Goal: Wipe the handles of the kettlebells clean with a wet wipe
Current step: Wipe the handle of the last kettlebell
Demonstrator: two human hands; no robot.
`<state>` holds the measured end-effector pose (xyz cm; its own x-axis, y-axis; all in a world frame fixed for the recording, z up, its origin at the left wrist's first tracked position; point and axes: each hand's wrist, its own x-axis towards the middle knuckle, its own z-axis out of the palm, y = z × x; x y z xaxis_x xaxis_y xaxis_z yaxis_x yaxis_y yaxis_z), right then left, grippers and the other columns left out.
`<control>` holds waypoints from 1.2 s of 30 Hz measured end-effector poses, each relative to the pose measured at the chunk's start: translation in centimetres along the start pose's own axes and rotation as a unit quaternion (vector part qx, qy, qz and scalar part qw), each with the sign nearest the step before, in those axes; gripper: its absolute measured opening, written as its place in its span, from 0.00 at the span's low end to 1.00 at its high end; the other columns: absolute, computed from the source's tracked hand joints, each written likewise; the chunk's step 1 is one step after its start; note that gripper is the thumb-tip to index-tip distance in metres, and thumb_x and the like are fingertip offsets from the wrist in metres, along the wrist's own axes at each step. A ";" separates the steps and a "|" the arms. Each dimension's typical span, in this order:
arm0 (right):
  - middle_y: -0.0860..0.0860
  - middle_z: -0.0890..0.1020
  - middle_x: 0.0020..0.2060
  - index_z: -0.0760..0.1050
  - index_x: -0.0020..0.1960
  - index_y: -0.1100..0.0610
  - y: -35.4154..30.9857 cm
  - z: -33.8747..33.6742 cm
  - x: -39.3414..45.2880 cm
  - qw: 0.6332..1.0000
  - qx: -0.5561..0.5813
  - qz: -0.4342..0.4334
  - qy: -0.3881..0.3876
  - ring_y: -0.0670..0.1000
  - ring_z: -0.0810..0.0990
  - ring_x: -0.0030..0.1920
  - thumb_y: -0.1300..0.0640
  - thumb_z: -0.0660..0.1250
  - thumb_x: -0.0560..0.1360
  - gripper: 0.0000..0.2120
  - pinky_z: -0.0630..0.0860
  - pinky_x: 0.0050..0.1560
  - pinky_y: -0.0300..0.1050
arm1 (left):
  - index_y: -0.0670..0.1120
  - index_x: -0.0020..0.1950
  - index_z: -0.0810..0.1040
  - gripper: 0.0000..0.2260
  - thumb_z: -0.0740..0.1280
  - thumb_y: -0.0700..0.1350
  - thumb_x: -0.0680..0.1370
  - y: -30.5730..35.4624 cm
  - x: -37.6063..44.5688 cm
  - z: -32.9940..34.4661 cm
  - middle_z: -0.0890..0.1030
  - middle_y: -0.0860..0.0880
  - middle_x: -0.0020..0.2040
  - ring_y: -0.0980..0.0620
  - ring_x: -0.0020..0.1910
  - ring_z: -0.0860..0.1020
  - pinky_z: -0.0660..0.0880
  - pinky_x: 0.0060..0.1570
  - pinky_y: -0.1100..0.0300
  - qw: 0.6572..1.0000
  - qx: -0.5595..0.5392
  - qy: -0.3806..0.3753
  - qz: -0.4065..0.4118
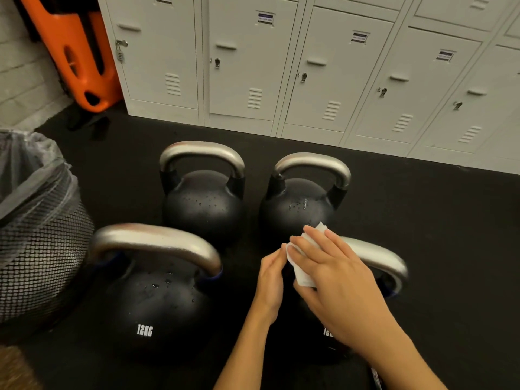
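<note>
Several black kettlebells with silver handles stand on the dark floor. The near left one point(157, 305) is marked 12KG. Two more stand behind, the far left one point(204, 204) and the far right one point(298, 206). The near right kettlebell point(385, 263) is mostly hidden under my arms; only the right part of its handle shows. My right hand point(334, 274) holds a white wet wipe point(302, 266) over the left end of that handle. My left hand point(271, 280) touches the wipe's left edge with its fingertips. Water droplets lie on the kettlebell bodies.
A black mesh bin point(42, 237) with a grey liner stands at the left. White lockers point(309, 74) line the back. An orange plastic object point(81, 57) leans in the far left corner against a brick wall.
</note>
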<state>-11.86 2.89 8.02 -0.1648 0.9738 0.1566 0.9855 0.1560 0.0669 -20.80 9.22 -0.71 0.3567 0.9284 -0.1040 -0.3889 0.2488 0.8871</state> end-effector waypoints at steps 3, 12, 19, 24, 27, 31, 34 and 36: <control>0.45 0.80 0.64 0.78 0.64 0.51 0.1 0.4 -0.2 0.999 -0.007 -0.024 -0.023 0.48 0.72 0.70 0.47 0.52 0.74 0.25 0.57 0.71 0.48 | 0.40 0.53 0.82 0.16 0.55 0.43 0.83 0.3 0.0 -0.1 0.84 0.40 0.50 0.48 0.50 0.81 0.77 0.49 0.59 1.000 -0.020 -0.004 -0.005; 0.48 0.82 0.61 0.80 0.62 0.53 0.3 0.5 0.5 0.999 -0.024 -0.032 -0.018 0.50 0.76 0.66 0.48 0.58 0.73 0.22 0.58 0.70 0.50 | 0.41 0.54 0.81 0.16 0.54 0.43 0.83 0.1 0.1 0.0 0.84 0.45 0.48 0.51 0.50 0.81 0.77 0.50 0.60 1.000 -0.023 0.003 -0.015; 0.40 0.78 0.65 0.76 0.66 0.47 1.0 0.0 -1.0 0.996 0.090 -0.007 0.007 0.43 0.69 0.71 0.45 0.55 0.75 0.23 0.60 0.72 0.45 | 0.37 0.51 0.80 0.16 0.53 0.41 0.83 0.1 0.2 0.0 0.84 0.46 0.44 0.53 0.47 0.81 0.77 0.49 0.62 0.999 -0.051 -0.002 -0.019; 0.48 0.84 0.54 0.83 0.55 0.53 -0.1 0.6 1.2 0.999 -0.024 -0.033 -0.001 0.50 0.80 0.59 0.50 0.66 0.72 0.15 0.69 0.68 0.49 | 0.37 0.52 0.80 0.14 0.56 0.41 0.82 -0.2 0.2 0.0 0.83 0.44 0.45 0.48 0.47 0.80 0.76 0.48 0.57 1.000 -0.020 0.014 -0.012; 0.48 0.84 0.43 0.84 0.46 0.52 -0.3 0.6 2.3 0.998 -0.053 -0.010 -0.038 0.51 0.81 0.47 0.51 0.76 0.66 0.10 0.76 0.60 0.50 | 0.39 0.48 0.80 0.13 0.56 0.39 0.81 -0.4 0.1 -0.1 0.83 0.47 0.40 0.52 0.41 0.80 0.76 0.42 0.60 1.000 -0.001 0.020 -0.013; 0.48 0.82 0.39 0.80 0.42 0.51 -0.3 -0.7 3.7 0.997 -0.058 -0.007 -0.042 0.53 0.80 0.43 0.48 0.67 0.75 0.08 0.71 0.45 0.46 | 0.42 0.38 0.79 0.17 0.54 0.31 0.79 -0.1 0.4 -0.2 0.82 0.52 0.33 0.59 0.35 0.79 0.74 0.38 0.64 1.000 0.006 0.021 -0.010; 0.48 0.81 0.45 0.77 0.46 0.47 1.5 -2.7 4.8 0.988 0.043 0.006 -0.146 0.54 0.79 0.48 0.46 0.58 0.78 0.11 0.71 0.44 0.46 | 0.40 0.40 0.79 0.19 0.52 0.35 0.82 -0.3 0.5 -0.2 0.82 0.50 0.35 0.59 0.38 0.80 0.75 0.42 0.65 1.000 0.009 0.017 -0.004; 0.46 0.83 0.45 0.78 0.47 0.44 3.2 -3.9 5.1 0.964 0.126 0.014 -0.233 0.51 0.81 0.46 0.47 0.58 0.77 0.10 0.78 0.49 0.51 | 0.40 0.41 0.80 0.20 0.51 0.39 0.83 -0.4 0.6 -0.2 0.83 0.48 0.37 0.57 0.41 0.81 0.76 0.46 0.65 1.000 0.006 0.013 0.000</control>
<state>-9.68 7.76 12.90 -0.1586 0.9377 -0.3093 0.9778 0.1058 -0.1807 -20.62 9.72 -1.25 0.3350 0.9351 -0.1154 -0.3792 0.2459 0.8921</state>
